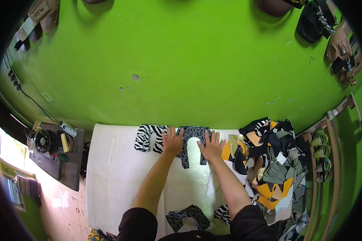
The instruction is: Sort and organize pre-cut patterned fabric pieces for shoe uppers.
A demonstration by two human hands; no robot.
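Both hands lie flat with fingers stretched on pieces of material at the far side of a white glittery table [116, 176]. Under my left hand [172, 142] is the edge of a black-and-white zebra-print cut piece [142, 138], and its fingertips reach the neighbouring piece. That neighbour is a U-shaped black-and-grey patterned piece [185, 156], its opening toward me. My right hand [212, 148], fingers apart, rests at its right leg. Near my body lie another black-and-grey patterned piece [195, 215] and a zebra-print piece [221, 213], the latter partly hidden by my right arm.
A heap of scraps [275, 168] in black, yellow, green and beige covers the table's right side. At left stands a dark sewing-machine table [70, 168] with a thread cone [68, 128]. Sandals [319, 150] sit on a right-hand rack; more hang on the green wall [189, 72].
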